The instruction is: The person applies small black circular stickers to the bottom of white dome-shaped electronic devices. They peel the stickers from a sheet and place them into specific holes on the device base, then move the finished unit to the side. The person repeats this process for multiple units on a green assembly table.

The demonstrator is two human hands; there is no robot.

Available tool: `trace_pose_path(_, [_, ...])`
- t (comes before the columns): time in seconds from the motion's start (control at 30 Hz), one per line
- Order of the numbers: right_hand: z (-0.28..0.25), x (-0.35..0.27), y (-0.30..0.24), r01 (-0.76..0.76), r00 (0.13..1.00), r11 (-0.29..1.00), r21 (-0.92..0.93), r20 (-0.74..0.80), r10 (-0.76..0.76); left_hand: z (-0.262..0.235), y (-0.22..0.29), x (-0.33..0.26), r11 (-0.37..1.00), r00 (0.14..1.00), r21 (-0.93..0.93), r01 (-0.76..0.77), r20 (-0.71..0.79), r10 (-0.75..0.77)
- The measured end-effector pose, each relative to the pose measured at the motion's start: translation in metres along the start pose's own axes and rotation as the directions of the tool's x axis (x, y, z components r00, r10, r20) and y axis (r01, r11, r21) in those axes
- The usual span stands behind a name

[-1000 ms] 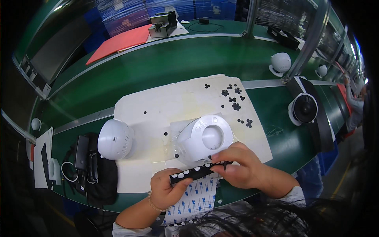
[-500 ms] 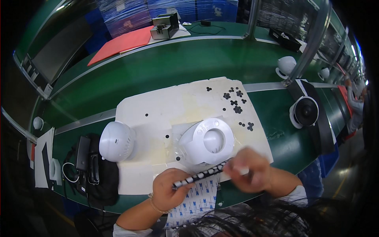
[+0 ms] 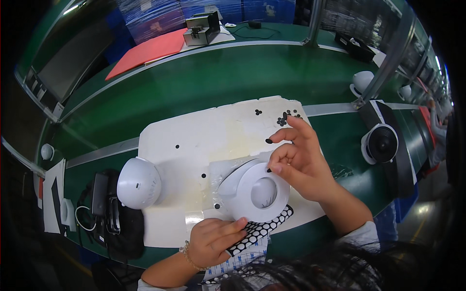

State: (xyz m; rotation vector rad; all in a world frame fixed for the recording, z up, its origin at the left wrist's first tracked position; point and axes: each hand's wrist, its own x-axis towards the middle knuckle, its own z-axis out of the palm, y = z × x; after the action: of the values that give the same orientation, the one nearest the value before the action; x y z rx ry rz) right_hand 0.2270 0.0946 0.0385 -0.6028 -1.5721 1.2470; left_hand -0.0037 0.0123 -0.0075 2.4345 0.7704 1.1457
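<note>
In front of me a white plastic housing (image 3: 233,194) with a round ring base lies on its side, the ring facing up. My right hand (image 3: 303,167) is over its right side. Its thumb and index finger pinch a small black round pad (image 3: 269,169) at the ring's upper edge. Another black pad (image 3: 269,141) sticks to a fingertip of that hand, and a further dark one shows at a higher finger. My left hand (image 3: 213,242) is closed at the end of a black sheet (image 3: 262,230) with white round holes, its fingertips against the housing's lower edge.
A second white housing (image 3: 139,183) stands left on the cream board (image 3: 165,126). Loose black pads (image 3: 258,112) lie at the board's far right. Black cables and a bag (image 3: 124,218) sit left. A black-faced round unit (image 3: 382,143) stands right. A metal post (image 3: 388,56) rises beyond.
My right hand has moved up over the ring, now with black pads on its fingers. The dotted sheet has turned its face up and lowered. My left fingers have reached the housing.
</note>
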Motion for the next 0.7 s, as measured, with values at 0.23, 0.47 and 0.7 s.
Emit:
trace_pose_path(0.23, [0.001, -0.003, 0.004, 0.137, 0.991, 0.964, -0.227, 0.016, -0.137, -0.002, 0.001, 0.004, 1.000, 1.000, -0.024, 0.019, 0.016, -0.019])
trace_pose_path(0.47, [-0.002, -0.003, 0.000, 0.543, 0.806, 0.405, -0.736, 0.320, -0.498, -0.003, 0.001, 0.004, 1.000, 1.000, 0.003, 0.004, 0.027, -0.005])
trace_pose_path(0.7, [0.020, 0.004, -0.016, 0.395, 0.916, 0.681, -0.617, 0.207, -0.344, -0.001, 0.003, 0.001, 0.999, 1.000, 0.033, -0.003, -0.004, 0.003])
